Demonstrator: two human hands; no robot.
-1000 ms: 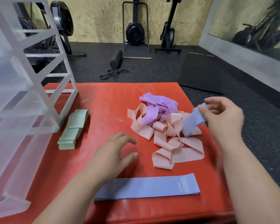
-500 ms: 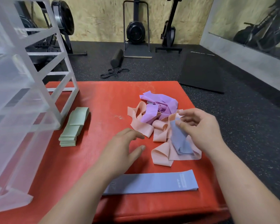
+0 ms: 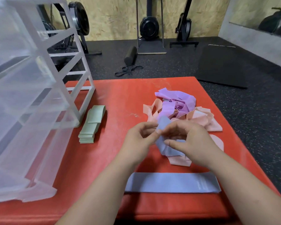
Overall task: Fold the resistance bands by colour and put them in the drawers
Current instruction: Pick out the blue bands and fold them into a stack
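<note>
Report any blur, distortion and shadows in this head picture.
Head view: the wide-angle lens bows the drawer unit at the left edge, which looks hazy; the left hand, right hand and the blue band they pinch are slightly motion-blurred; lighting is even, with only a soft shadow beside the green stack on the red mat.

This is a gym, likely a small training room. Black speckled rubber flooring [image 3: 169,67] covers the ground, and the back wall [image 3: 117,17] is bare chipboard. Flywheel machines [image 3: 149,28] stand stored upright against it, another [image 3: 79,18] to the left. A black foam roller [image 3: 130,55], dark loop bands [image 3: 128,70] and a black exercise mat [image 3: 224,65] lie on the floor. A wall mirror [image 3: 266,15] on the right reflects more equipment. Nearest the camera, a red padded platform [image 3: 120,98] carries loose resistance bands [image 3: 177,104].
</note>
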